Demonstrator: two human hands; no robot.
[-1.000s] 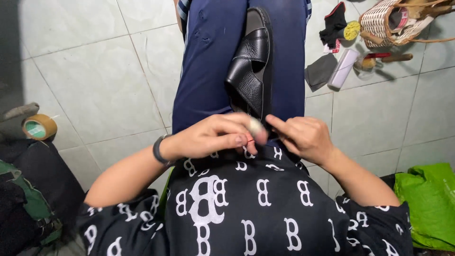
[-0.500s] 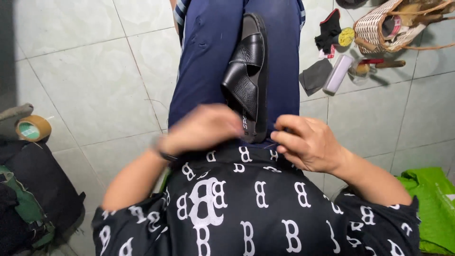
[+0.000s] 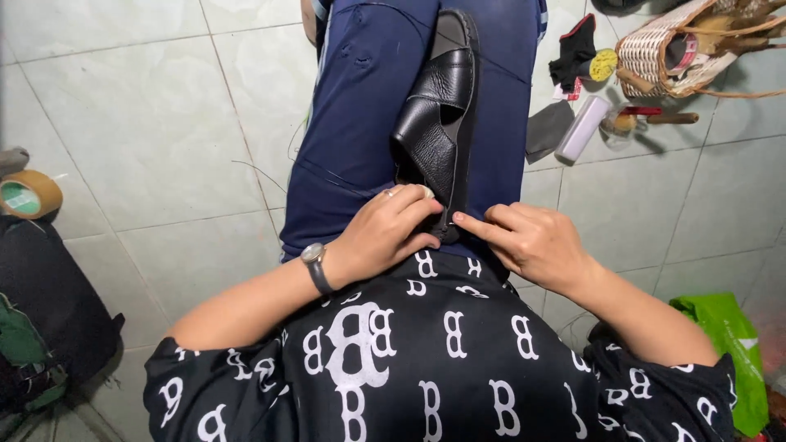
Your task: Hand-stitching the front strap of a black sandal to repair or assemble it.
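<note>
A black leather sandal with crossed straps lies lengthwise on the person's lap, resting on dark blue trousers, its heel end toward the body and its toe end pointing away. Both hands meet at that near end. The left hand, a watch on its wrist, curls its fingers against the edge of the sole, with something small and pale showing at the fingertips; what it is cannot be made out. The right hand comes in from the other side, its forefinger stretched out and touching the sandal's heel edge, the other fingers bent. Both hands are thus pinching or pressing at the sole's rim rather than lying loose. Thin dark threads trail across the left trouser leg.

Beyond the lap, on the pale tiled floor to the right, lie a white cylinder-shaped container, a grey flat piece beside it, a black cloth, a small round yellow thing, and a woven basket tipped on its side. Far left sits a roll of brown tape above a black bag. At the lower right lies a bright green plastic bag.
</note>
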